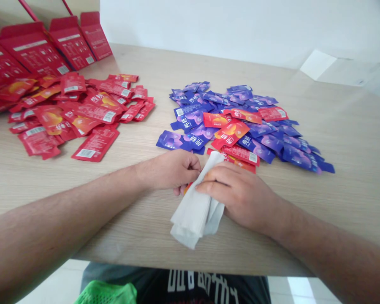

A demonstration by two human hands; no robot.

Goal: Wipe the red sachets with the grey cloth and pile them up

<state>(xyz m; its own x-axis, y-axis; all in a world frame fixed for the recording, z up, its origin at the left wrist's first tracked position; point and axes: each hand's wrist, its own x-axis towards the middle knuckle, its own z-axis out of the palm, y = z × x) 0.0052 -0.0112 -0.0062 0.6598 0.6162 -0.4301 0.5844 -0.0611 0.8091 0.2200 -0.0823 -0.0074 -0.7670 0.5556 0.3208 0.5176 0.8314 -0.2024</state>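
Near the table's front edge, my right hand (237, 190) pinches a folded white tissue (191, 215) whose loose end hangs toward me. My left hand (174, 169) is closed just left of the tissue, with its fingertips against it. At those fingers shows the orange edge of a red-and-orange sachet (187, 188); the tissue hides the rest. Just beyond my hands lies a pile of purple sachets (193, 114), with several red-and-orange sachets (231, 134) on top and at its near side.
A heap of red sachets (95, 105) spreads over the table's left side. Behind it, red cartons (31, 48) with raised flaps stand in a row. A white folded card (318, 65) lies by the wall at the back right. Below the table edge is a bright green item (107, 293).
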